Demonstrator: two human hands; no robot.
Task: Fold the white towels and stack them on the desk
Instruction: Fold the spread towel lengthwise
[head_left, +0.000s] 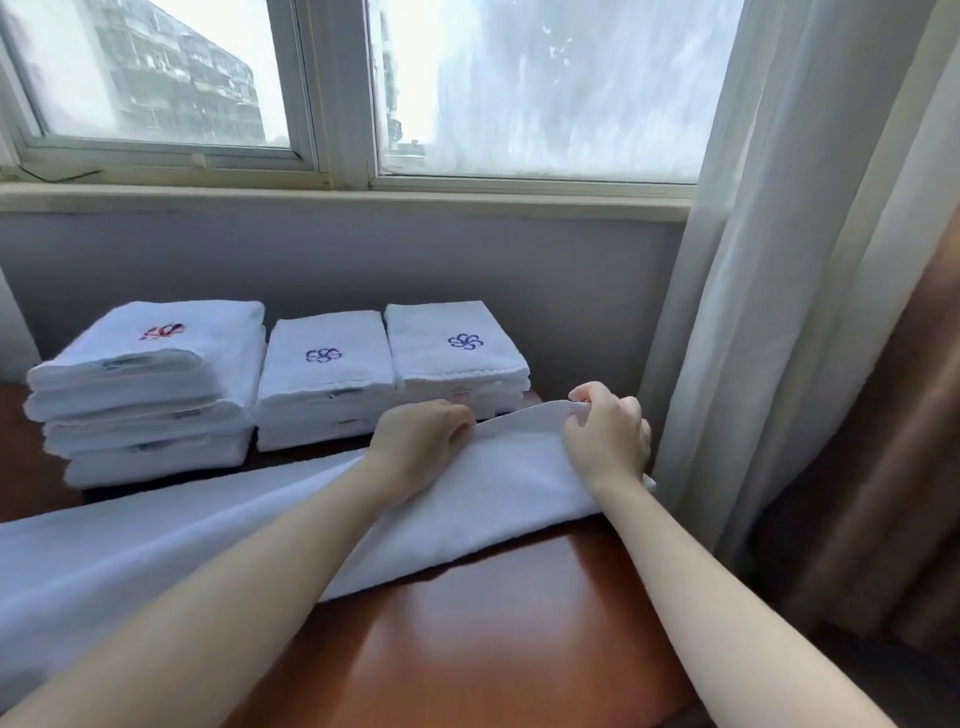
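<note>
A long white towel (218, 525) lies folded lengthwise across the reddish-brown desk (467, 639), running from the lower left to the right edge. My left hand (421, 441) and my right hand (608, 436) both grip its far right end, lifted slightly off the desk. Behind it stand three stacks of folded white towels: a tall left stack (150, 395) with a red emblem, a middle stack (324, 379) with a blue emblem and a right stack (457, 353) with a blue flower emblem.
A grey wall and window sill (343, 195) rise right behind the stacks. White sheer curtain (769, 260) and brown drape (883, 467) hang at the desk's right edge, close to my right hand.
</note>
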